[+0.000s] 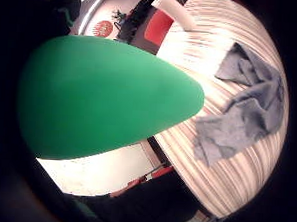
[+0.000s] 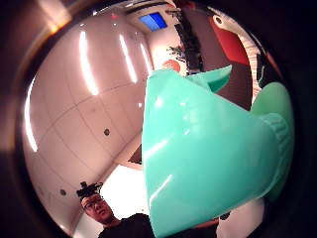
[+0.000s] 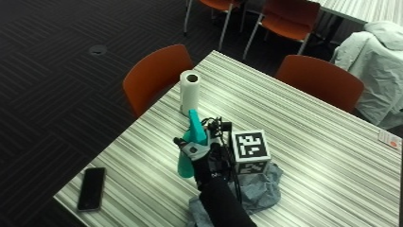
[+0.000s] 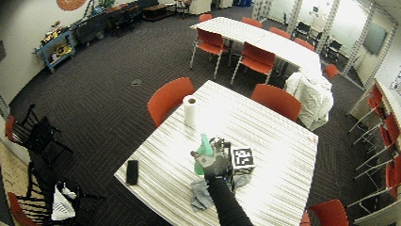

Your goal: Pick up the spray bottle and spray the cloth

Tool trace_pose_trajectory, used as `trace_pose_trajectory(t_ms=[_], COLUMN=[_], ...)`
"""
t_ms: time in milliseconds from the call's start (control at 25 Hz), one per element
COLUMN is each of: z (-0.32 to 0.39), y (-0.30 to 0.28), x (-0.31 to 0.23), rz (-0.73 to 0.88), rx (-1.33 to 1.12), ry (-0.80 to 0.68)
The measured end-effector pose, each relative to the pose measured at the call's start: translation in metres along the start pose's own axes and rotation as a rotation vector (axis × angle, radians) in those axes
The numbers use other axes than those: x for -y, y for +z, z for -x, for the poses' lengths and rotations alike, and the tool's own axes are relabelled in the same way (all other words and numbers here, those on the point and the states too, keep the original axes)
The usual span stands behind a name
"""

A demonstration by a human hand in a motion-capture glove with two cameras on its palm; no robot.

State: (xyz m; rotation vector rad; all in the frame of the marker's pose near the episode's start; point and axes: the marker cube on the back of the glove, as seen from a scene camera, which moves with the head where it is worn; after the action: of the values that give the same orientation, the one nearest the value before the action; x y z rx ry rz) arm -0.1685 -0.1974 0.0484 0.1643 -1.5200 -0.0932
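My gloved right hand [image 3: 201, 156] grips a teal-green spray bottle [image 3: 194, 135] around its neck, above the striped table [image 3: 302, 127]. The bottle stands roughly upright with its nozzle end up. I cannot tell whether its base touches the table. Its green body [image 1: 104, 98] fills much of the little finger side palm view, and its spray head [image 2: 198, 153] fills the thumb side palm view. A crumpled grey cloth [image 3: 261, 191] lies on the table just beside and below my forearm. The same cloth [image 1: 248, 113] shows spread on the striped top.
A white paper towel roll [image 3: 189, 92] stands upright behind the bottle near the table's edge. A black phone [image 3: 92, 188] lies at the near left corner. Orange chairs [image 3: 156, 75] stand along the table's far sides.
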Motion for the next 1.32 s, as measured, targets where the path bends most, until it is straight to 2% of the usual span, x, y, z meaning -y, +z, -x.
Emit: trace_pose_trajectory(t_ms=[280, 760, 1000, 1320], z=[-0.022, -0.098, -0.109, -0.107], y=[0.003, -0.045, -0.049, -0.046], x=[0.009, -0.020, -0.041, -0.039], rz=[0.026, -0.017, -0.044, -0.030], rx=[-0.044, -0.131, -0.134, -0.151], ry=[-0.013, 0.122, 0.120, 0.100])
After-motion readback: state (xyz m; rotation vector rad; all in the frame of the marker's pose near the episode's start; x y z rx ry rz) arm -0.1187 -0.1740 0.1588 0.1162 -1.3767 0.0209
